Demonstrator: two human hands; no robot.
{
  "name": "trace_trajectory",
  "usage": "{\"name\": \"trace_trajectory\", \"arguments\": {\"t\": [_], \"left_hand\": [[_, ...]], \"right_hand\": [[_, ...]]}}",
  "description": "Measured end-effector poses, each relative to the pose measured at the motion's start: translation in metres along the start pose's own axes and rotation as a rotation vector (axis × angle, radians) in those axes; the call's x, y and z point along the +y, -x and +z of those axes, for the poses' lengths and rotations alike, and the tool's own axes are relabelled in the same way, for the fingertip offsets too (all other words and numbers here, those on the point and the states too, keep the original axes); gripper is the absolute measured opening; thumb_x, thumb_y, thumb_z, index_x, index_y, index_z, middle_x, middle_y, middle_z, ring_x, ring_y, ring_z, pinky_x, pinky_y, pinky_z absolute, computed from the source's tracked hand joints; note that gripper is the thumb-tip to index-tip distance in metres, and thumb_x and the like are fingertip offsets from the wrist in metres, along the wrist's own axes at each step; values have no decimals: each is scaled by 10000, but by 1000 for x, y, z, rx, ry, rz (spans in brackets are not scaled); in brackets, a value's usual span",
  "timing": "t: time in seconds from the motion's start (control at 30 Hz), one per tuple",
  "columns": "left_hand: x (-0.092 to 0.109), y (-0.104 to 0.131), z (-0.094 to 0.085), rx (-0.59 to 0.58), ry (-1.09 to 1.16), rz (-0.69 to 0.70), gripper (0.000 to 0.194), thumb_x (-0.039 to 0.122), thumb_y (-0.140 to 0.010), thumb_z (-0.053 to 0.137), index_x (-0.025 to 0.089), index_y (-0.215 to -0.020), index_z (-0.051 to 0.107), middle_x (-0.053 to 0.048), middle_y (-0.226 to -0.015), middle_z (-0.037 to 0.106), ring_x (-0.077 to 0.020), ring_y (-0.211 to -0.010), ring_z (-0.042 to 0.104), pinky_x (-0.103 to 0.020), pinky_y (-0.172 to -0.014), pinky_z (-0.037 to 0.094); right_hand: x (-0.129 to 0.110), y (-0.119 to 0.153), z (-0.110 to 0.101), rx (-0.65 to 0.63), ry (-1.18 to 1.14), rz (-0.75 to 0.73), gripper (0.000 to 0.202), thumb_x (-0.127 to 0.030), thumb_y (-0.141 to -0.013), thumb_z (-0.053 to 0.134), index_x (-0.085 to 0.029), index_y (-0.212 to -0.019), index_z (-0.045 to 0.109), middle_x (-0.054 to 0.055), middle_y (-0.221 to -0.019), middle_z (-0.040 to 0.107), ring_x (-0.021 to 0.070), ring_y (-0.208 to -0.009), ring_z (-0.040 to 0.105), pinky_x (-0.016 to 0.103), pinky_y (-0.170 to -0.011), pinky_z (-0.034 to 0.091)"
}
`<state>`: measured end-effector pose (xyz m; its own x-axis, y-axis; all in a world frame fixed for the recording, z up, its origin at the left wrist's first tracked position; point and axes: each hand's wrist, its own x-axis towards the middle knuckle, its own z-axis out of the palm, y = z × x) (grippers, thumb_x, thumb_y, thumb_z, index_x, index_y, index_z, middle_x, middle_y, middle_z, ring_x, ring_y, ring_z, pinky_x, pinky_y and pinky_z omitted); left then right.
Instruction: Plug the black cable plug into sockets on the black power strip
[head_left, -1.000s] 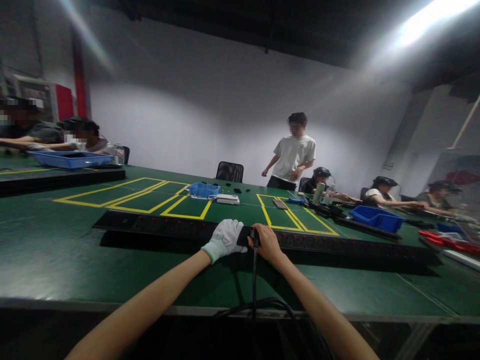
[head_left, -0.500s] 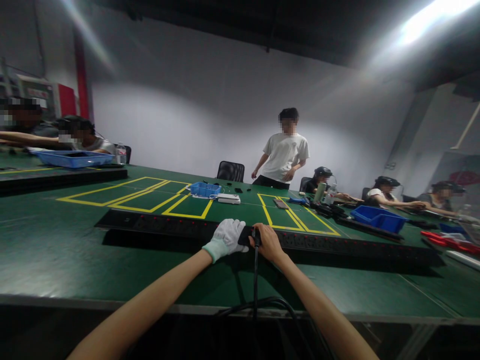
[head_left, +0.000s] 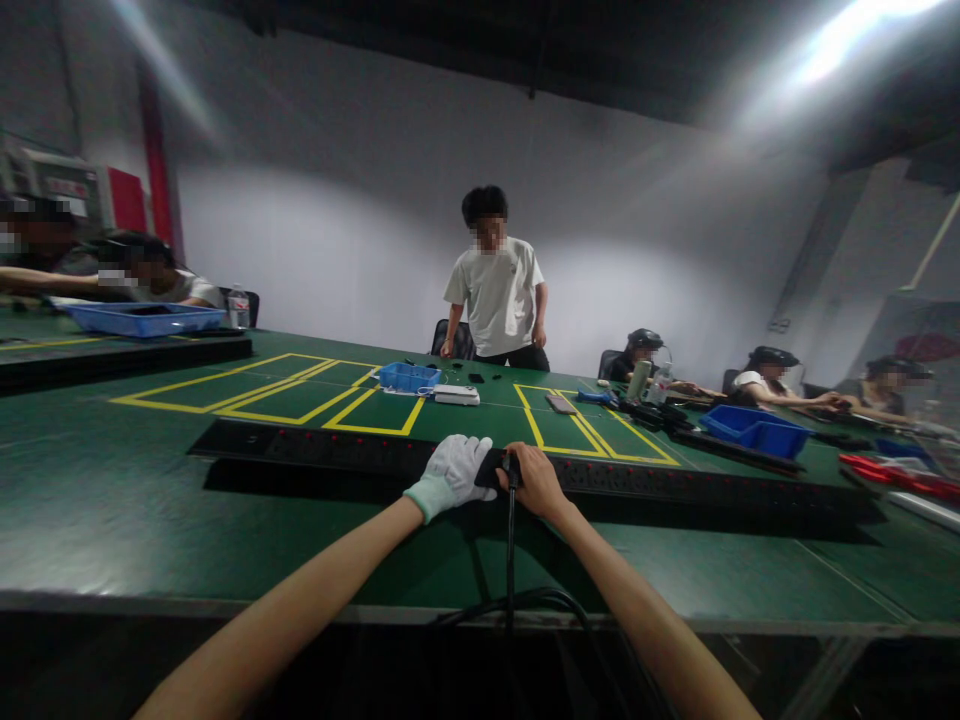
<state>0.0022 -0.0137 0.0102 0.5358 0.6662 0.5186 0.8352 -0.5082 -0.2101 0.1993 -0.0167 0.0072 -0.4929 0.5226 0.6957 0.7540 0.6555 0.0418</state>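
Note:
A long black power strip (head_left: pixel 315 445) with a row of sockets and small red marks lies across the green table in front of me. My left hand (head_left: pixel 452 476), in a white glove with a pale green cuff, is closed over the strip near its middle. Close beside it, my bare right hand (head_left: pixel 536 480) grips a black plug (head_left: pixel 513 470) against the strip. From the plug a black cable (head_left: pixel 511 550) hangs down over the table's near edge. My fingers partly cover the plug, so I cannot tell how far it sits in the socket.
Beyond the strip are yellow taped rectangles, a small blue basket (head_left: pixel 409 378), a white box (head_left: pixel 457 395) and a phone (head_left: pixel 560 404). A blue bin (head_left: pixel 756 435) stands to the right, a blue tray (head_left: pixel 146 319) to the left. A person (head_left: pixel 499 290) stands opposite; others sit around.
The standing person across the table has moved left and now faces this way, head lowered. Both my hands stay in the same place on the strip and plug.

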Motion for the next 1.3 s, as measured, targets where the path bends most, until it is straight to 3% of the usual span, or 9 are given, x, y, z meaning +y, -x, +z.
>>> {"name": "trace_trajectory", "arguments": {"t": [0.3,0.6,1.0,1.3], "left_hand": [[0,1,5,19,17,22,901,659,-683,558,159,-1386,298,-138,-1181,534,-306,-1086,481,-434,-971,299],[-1,3,12,20,31,47,875,631,-731,529,177,-1419,234,-153,-1424,340,-301,-1284,337,-440,-1076,186],[-1,3,9,8,37,107,812,602,-767,517,253,-1435,213,-128,-1438,318,-307,-1297,317,-464,-1069,186],[-1,4,7,1,40,129,801,605,-778,512,297,-1441,183,-114,-1435,323,-305,-1298,313,-459,-1063,193]], "right_hand": [[0,0,-1,-3,1,-1,241,-298,-823,524,-178,-1019,452,86,-930,607,212,-846,571,339,-772,436],[-1,0,-2,-1,6,2,233,-308,-830,517,-178,-1013,455,83,-927,604,210,-841,568,335,-772,435],[-3,-1,-3,-2,10,5,224,-314,-832,507,-178,-1003,461,86,-916,601,213,-813,566,343,-759,440],[-3,0,-4,5,3,-4,397,-311,-829,513,-149,-1172,398,120,-1032,602,235,-911,580,380,-824,444]]}}
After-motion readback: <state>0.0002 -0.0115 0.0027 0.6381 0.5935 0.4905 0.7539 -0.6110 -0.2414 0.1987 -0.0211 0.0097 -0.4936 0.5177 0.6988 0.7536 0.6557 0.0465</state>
